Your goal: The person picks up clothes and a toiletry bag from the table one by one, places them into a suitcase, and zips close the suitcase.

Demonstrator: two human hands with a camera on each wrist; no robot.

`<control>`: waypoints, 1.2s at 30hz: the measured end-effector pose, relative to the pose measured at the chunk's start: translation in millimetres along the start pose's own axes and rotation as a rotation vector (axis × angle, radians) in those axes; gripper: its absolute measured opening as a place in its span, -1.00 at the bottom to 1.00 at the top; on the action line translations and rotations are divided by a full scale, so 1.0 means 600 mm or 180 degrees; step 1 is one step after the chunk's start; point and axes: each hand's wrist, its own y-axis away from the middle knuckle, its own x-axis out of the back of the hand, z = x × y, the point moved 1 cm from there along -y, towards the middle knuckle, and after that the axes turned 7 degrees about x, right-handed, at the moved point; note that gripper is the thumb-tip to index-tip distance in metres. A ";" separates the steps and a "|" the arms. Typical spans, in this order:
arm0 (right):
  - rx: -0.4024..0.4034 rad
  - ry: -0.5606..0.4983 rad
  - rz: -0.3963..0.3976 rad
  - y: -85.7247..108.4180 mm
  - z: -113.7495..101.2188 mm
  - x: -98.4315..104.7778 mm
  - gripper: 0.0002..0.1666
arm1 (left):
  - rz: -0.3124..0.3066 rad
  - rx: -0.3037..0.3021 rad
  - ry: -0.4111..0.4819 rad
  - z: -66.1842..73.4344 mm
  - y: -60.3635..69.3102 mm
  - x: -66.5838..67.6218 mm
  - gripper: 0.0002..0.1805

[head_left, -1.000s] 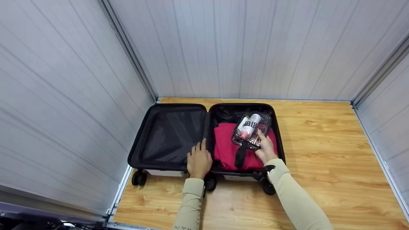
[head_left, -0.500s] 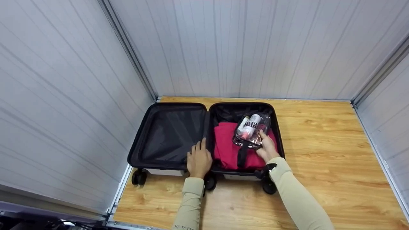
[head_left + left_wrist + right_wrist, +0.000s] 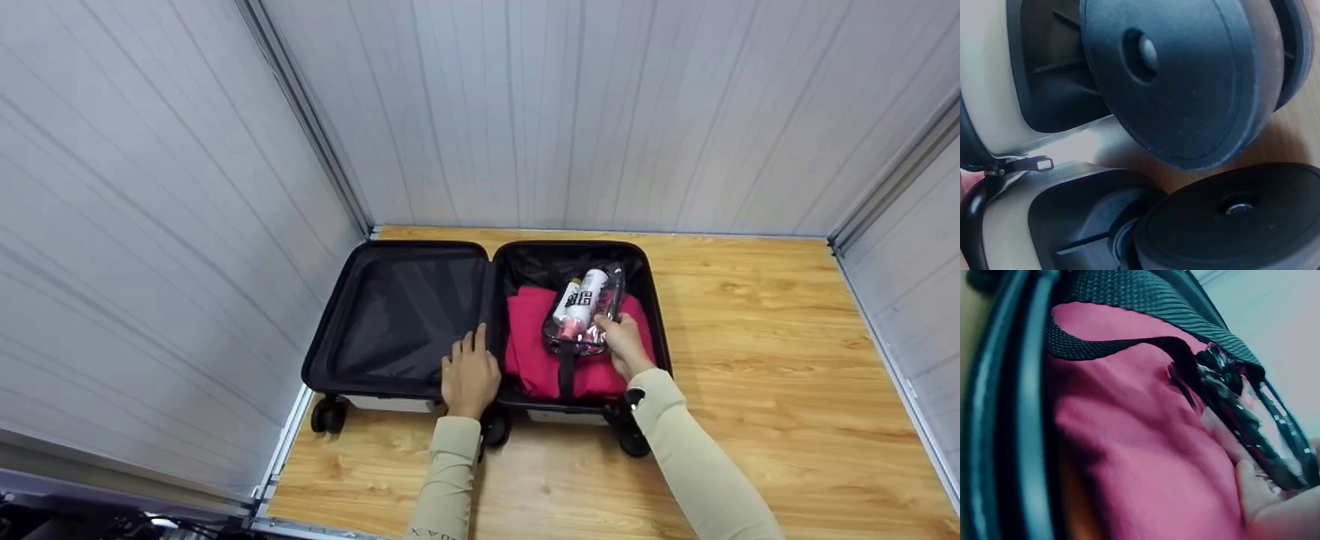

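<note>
An open suitcase (image 3: 321,330) lies flat on the floor, with folded red cloth (image 3: 529,337) in its right half. Over the cloth is a clear toiletry pouch (image 3: 609,289) with black trim, white bottles (image 3: 589,289) showing inside it. My right hand (image 3: 628,346) grips the pouch by its right side, thumb on top; the fingers beneath are hidden. The pouch tilts, its black strap (image 3: 567,375) hanging toward me. In the right wrist view the strap (image 3: 1129,304) loops above the pink-looking cloth (image 3: 1145,455). My left hand (image 3: 470,379) rests on the suitcase's middle edge, fingers extended.
The left half of the suitcase has a black lining (image 3: 409,322). Black wheels (image 3: 1179,79) and a zipper pull (image 3: 1030,164) fill the left wrist view. Panelled walls (image 3: 600,112) stand behind and at both sides of the wood floor (image 3: 787,375).
The pouch has turned slightly and its right side is tipped up more, with my right hand shifting along with it. My left hand stays in place on the suitcase.
</note>
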 end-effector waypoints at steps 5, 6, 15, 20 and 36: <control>0.0346 0.0851 0.0116 0.006 -0.004 0.003 -0.51 | 0.0005 0.0012 0.0000 0.000 -0.003 0.004 -0.43; 0.0434 0.1008 0.0154 0.007 -0.004 0.005 -0.43 | 0.0000 0.0018 0.0007 0.000 -0.004 0.004 -0.43; 0.0998 0.2308 -0.0107 0.010 0.003 0.029 -0.39 | -0.0015 0.0017 -0.0001 -0.001 -0.004 0.006 -0.42; 0.0895 0.2745 -0.0277 0.015 0.001 0.036 -0.42 | 0.0019 0.0014 0.0016 -0.004 -0.002 0.003 -0.43; 0.0863 0.2614 -0.0964 0.022 -0.012 0.063 -0.28 | -0.0025 0.0013 0.0006 -0.008 -0.004 0.003 -0.43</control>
